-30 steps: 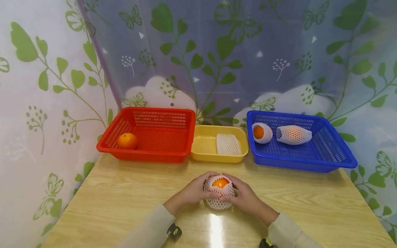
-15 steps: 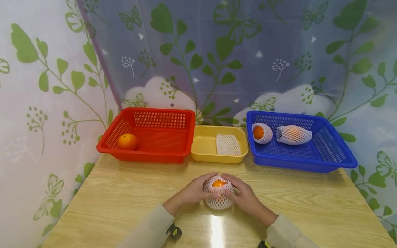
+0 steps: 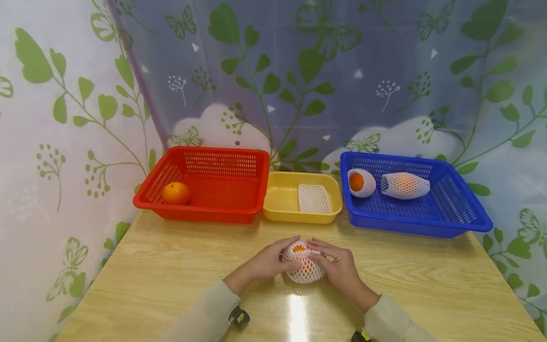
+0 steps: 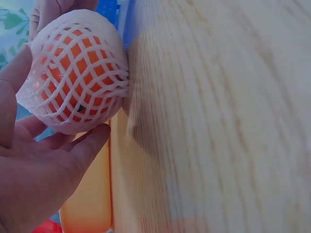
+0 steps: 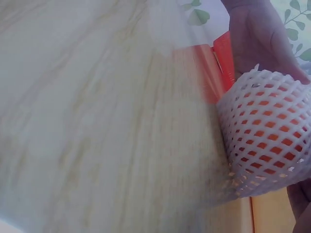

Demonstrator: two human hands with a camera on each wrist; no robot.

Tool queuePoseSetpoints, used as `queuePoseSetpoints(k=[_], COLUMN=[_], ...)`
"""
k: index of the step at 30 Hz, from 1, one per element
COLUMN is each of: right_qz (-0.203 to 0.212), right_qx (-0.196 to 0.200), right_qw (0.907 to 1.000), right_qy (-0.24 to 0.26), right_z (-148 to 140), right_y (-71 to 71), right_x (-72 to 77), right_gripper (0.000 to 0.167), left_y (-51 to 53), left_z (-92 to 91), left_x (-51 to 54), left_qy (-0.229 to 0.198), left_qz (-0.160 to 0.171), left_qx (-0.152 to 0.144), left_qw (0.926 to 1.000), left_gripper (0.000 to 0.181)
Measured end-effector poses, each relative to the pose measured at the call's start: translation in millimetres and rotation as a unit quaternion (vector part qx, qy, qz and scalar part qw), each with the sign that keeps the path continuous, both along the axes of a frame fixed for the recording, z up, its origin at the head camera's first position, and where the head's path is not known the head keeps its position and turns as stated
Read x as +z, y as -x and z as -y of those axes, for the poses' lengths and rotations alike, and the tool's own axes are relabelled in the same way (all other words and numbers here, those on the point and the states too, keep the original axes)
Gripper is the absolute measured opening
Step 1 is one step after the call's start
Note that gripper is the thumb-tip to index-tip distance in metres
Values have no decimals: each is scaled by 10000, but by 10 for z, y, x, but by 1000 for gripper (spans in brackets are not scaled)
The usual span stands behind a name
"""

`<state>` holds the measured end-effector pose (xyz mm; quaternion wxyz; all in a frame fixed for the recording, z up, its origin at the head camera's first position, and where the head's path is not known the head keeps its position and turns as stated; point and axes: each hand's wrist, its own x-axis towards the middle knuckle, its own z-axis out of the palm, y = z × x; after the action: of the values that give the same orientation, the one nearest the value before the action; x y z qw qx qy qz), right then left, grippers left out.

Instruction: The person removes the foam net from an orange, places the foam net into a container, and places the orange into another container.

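Observation:
An orange (image 3: 298,248) in a white foam net sleeve (image 3: 308,271) sits low over the front middle of the table, its top peeking through the sleeve's mouth. My left hand (image 3: 268,260) holds its left side, thumb in front and fingers behind. On the other side my right hand (image 3: 343,270) pinches the sleeve near its upper rim. In the left wrist view the mesh (image 4: 80,73) wraps most of the fruit, and orange skin shows through the holes. The right wrist view has the sleeve (image 5: 267,131) at its right edge, with the right hand mostly out of frame.
Behind the hands stand a red basket (image 3: 198,214) with a bare orange (image 3: 175,193), a yellow tray (image 3: 279,216) with a flat foam net (image 3: 314,198), and a blue basket (image 3: 410,223) with two netted fruits (image 3: 403,185). A patterned curtain backs the table.
The sleeved orange has tilted, its opening turning up and away, so less bare skin shows. My right fingers have shifted at the sleeve's upper rim. The baskets stay put.

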<state>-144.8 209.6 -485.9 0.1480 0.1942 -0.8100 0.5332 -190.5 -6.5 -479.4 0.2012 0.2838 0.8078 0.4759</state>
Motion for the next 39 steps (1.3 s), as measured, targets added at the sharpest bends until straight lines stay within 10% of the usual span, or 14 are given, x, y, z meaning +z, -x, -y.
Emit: queuePoseSetpoints(k=[6,25,39], right_qz=[-113,509,799], right_qx=[-20,-342,-188], right_qw=[9999,9977,9966], right_qy=[-65,-303,-93], right_z=[74,-42,-39], right_y=[-90,10,-1], right_x=[246,-43,-47], right_gripper=[20,31,38], left_y=[-1,-69,-129], left_z=[11,-47,-141], left_x=[17,46,90], left_qy=[-464,40,-144], left_qz=[-34,-1149,-1890], left_qx=[8,144,1182], left_qw=[9989,9933,9747], left_gripper=[64,56,30])
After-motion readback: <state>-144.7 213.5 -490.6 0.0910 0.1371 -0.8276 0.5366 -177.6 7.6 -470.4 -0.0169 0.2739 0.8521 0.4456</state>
